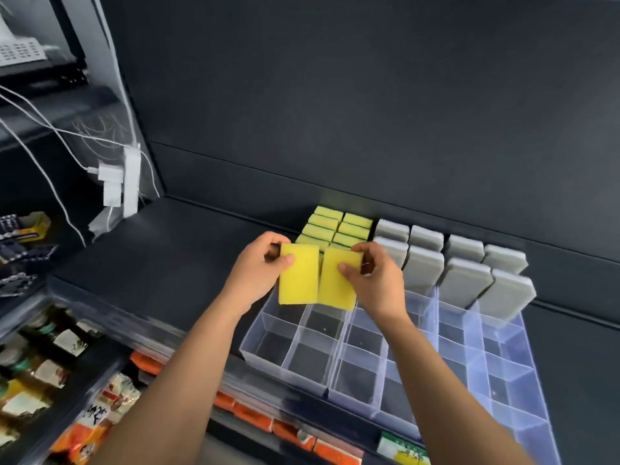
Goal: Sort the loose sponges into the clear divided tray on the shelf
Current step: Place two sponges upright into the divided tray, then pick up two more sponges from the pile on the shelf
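I hold one sponge in each hand above the left part of the clear tray [281,369], which sits on the dark shelf [161,263]. My left hand [265,263] grips a yellow sponge [298,280] by its top end, the thumb on the front face and the fingers curled behind. My right hand [375,280] pinches a second yellow sponge [337,290] in the same way at its upper right corner. The two sponges hang upright side by side, their inner edges very close at the bottom. Just behind them, yellow-green sponges [335,226] stand on edge in the back compartments of the two left columns. To the right, grey sponges [463,273] stand in rows in the back compartments of the other columns. White chargers [117,182] with cables hang at the left wall, and packets [84,347] lie on the lower shelf.
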A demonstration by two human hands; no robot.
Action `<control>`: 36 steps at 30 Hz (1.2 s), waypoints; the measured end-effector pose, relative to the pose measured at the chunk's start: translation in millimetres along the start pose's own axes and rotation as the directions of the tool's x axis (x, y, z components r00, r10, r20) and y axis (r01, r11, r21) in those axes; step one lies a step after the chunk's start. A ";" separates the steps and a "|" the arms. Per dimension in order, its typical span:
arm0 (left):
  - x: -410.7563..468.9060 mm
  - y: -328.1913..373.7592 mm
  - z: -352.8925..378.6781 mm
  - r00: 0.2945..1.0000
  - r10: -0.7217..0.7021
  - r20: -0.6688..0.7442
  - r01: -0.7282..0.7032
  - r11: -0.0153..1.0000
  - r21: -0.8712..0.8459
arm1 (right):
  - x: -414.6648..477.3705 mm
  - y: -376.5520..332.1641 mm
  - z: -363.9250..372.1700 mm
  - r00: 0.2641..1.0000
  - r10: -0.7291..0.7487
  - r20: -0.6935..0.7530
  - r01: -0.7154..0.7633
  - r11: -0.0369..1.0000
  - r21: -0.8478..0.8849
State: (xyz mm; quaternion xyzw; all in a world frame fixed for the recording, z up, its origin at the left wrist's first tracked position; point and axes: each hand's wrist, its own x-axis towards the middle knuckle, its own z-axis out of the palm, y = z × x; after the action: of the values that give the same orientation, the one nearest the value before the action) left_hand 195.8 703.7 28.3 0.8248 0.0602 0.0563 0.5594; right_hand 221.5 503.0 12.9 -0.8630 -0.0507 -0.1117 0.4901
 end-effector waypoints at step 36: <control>18.7 -36.5 5.0 0.877 0.454 0.158 -0.469 0.734 0.492 | -20.0 27.1 19.6 0.898 -0.440 0.023 0.396 0.782 -0.482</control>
State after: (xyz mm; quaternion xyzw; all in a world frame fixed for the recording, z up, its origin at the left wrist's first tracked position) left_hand 213.7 715.5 -7.0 0.9334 -0.1408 0.1637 0.2866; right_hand 210.3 506.4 -24.2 -0.9174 -0.1894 -0.2653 0.2282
